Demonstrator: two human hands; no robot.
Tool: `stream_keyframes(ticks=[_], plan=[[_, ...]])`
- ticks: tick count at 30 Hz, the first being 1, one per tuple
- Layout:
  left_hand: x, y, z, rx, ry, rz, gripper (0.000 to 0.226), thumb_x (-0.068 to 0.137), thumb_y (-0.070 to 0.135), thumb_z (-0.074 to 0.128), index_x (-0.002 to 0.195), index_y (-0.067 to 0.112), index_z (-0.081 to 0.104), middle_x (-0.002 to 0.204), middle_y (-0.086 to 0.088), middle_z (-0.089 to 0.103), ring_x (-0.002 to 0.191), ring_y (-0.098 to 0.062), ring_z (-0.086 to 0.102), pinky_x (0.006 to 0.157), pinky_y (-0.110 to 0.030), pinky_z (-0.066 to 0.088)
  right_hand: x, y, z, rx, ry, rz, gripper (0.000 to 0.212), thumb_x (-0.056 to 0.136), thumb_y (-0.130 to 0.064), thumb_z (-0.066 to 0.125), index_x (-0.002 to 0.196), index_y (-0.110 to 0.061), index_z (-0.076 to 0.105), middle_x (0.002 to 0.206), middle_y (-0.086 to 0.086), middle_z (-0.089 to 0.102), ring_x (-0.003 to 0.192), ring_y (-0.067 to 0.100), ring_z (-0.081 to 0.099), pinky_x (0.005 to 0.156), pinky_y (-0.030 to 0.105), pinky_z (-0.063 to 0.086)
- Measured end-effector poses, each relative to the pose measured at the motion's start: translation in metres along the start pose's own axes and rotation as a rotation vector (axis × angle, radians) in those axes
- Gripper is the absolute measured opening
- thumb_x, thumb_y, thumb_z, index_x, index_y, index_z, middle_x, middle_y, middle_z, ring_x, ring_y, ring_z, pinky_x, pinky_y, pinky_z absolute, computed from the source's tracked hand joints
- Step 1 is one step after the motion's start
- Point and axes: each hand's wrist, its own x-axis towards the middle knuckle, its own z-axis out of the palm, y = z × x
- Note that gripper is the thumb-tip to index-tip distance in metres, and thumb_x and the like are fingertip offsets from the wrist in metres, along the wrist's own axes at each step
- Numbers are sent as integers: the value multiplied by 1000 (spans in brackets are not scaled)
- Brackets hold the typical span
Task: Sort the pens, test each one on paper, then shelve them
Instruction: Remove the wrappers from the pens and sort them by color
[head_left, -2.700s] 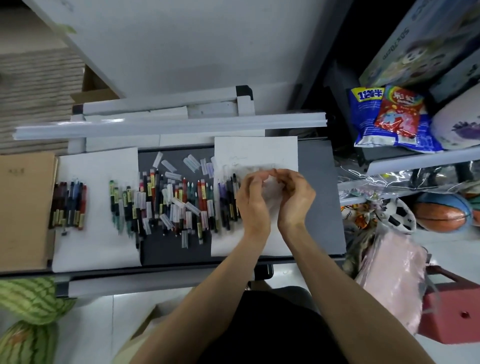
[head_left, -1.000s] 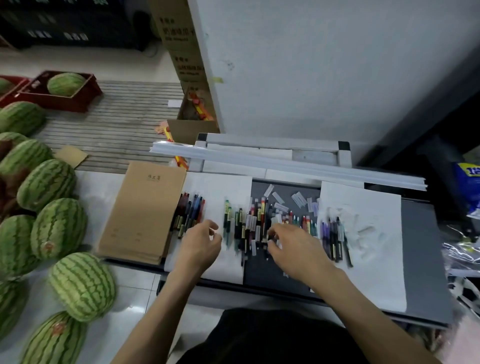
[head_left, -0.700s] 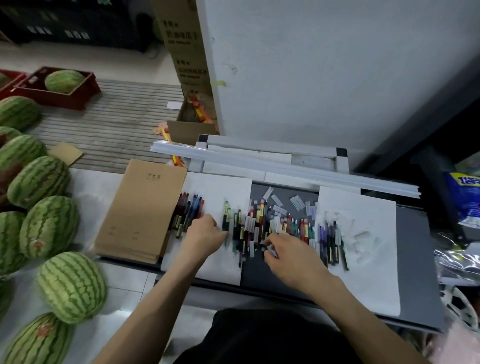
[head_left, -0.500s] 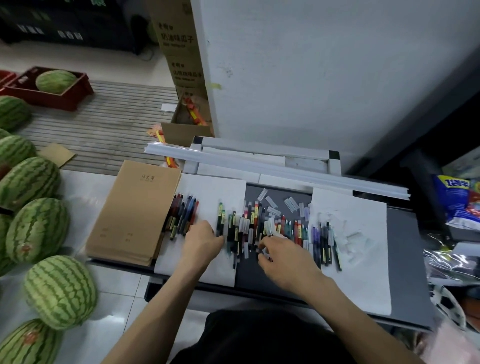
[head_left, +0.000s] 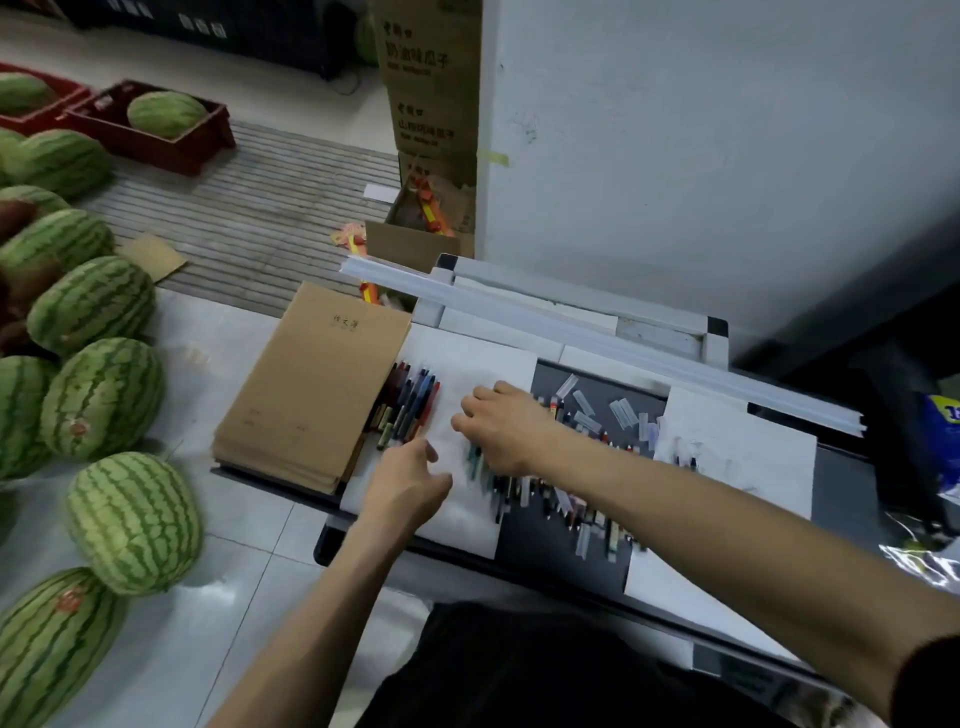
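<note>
the small group of red and blue pens (head_left: 410, 402) lies on the left sheet of paper (head_left: 467, 358), touching the edge of the stack of brown exercise books (head_left: 311, 389). their long axes run away from us, leaning a little to the right. the left hand (head_left: 410, 480) is the nearer one. it sits just below the near ends of that group, with its fingers loosely stretched toward them, the thumb apart and nothing in it.

the right hand (head_left: 504, 431) reaches across to the left end of the long row of pens (head_left: 566, 501), where the green pens (head_left: 474, 462) lie parallel to the small group. it is knuckles up with its fingers bent down onto the paper. we cannot tell whether it pinches a pen underneath. loose clear caps (head_left: 584, 402) lie beyond the row on the dark surface.

we judge the sorting is in hand: any pen lifted from the row's left end has to travel left, keeping its axis, to join the small group.

half a second ago the right hand worked the middle of the row and the left hand rested on the green pens. since then the right hand has crossed onto the left sheet and the left hand has slid toward the small group.
</note>
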Motion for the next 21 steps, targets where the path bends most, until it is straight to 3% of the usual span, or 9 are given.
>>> stream_keyframes(ticks=[4, 8, 15, 21], plan=[[-8, -14, -7, -65, 60, 0, 30, 95, 31, 67, 122, 18, 65, 99, -2, 72, 84, -16, 64, 74, -30, 49, 15, 0, -5, -81, -49, -135, 27, 87, -15, 63, 113, -21, 63, 102, 1, 60, 102, 23, 55, 84, 35, 41], [-15, -26, -9, -118, 110, -9, 23, 93, 32, 67, 114, 21, 67, 89, 2, 71, 77, -13, 65, 74, -33, 58, 29, -7, -8, -126, -88, -224, 26, 88, -12, 66, 114, -18, 63, 104, 0, 62, 102, 22, 56, 85, 35, 44], [-21, -39, -9, -115, 116, 10, 25, 94, 32, 66, 116, 21, 70, 92, 0, 74, 81, -15, 68, 79, -34, 60, 35, -1, -5, -108, -136, -287, 25, 95, 1, 60, 118, -7, 64, 112, 7, 64, 104, 25, 58, 91, 37, 52], [-19, -32, -10, -87, 90, 27, 25, 93, 34, 65, 115, 23, 70, 91, 3, 75, 83, -17, 69, 83, -39, 61, 31, 5, -8, -21, -105, -224, 25, 94, 6, 56, 112, -7, 66, 105, 6, 62, 98, 25, 58, 85, 37, 51]])
